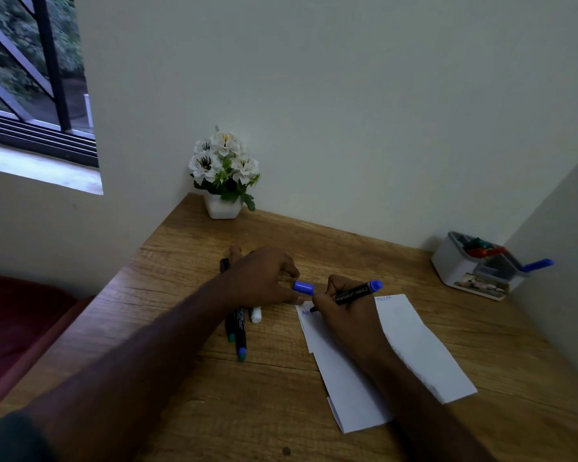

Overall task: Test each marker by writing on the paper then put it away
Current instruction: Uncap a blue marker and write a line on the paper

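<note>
My right hand (341, 306) grips a black marker (356, 292) with a blue end, its tip pressed on the top left corner of the white paper (414, 348), where blue writing shows. My left hand (264, 278) rests just left of the paper and pinches the marker's blue cap (303, 287) between fingertips. Under and below my left hand lie several more markers (239, 331) on the wooden desk (214, 395), two of them with coloured ends pointing toward me, plus a white one (256, 314).
A grey and white organizer box (477, 266) stands at the desk's back right corner and holds a blue marker (536, 264) and red and green ones. A white pot of white flowers (223, 175) sits in the back left corner. Walls close the desk behind and right.
</note>
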Motion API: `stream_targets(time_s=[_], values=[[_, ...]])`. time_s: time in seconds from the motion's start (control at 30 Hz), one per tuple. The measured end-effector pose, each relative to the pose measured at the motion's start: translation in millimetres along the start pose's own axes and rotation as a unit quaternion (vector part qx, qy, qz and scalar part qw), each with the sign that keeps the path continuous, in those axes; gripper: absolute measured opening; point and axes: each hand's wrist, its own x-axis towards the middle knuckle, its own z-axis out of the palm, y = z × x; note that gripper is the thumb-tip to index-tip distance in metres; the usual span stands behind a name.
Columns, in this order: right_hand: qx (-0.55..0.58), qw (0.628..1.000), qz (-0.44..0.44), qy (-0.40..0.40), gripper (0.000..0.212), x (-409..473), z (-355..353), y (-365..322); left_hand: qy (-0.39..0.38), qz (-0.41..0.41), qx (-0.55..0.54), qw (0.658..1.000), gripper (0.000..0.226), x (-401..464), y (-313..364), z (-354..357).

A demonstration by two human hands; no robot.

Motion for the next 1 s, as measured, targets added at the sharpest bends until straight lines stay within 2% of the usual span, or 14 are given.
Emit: stream_targets(time_s=[0.13, 0.5, 0.83, 1.0], values=[[-0.016, 1.000, 0.001, -0.011, 0.040, -0.8, -0.2, 1.3, -0.001, -0.006, 0.013, 1.000, 0.055, -0.4, 1.7, -0.8], [-0.011, 1.000, 0.006, 0.002, 0.029, -0.4, -2.5, -0.6, -0.005, -0.002, 0.016, 1.000, 0.054, -2.2, 2.6, -2.7], [-0.013, 1.000, 0.020, 0.016, 0.034, 2.0, -0.5, 1.3, -0.007, -0.004, 0.011, 1.000, 0.054, -3.2, 6.0, -5.2], [-0.012, 1.000, 0.027, -0.003, 0.032, -0.9, -1.3, -0.6, -0.007, -0.002, 0.001, 1.000, 0.055, -3.7, 4.9, -4.8]])
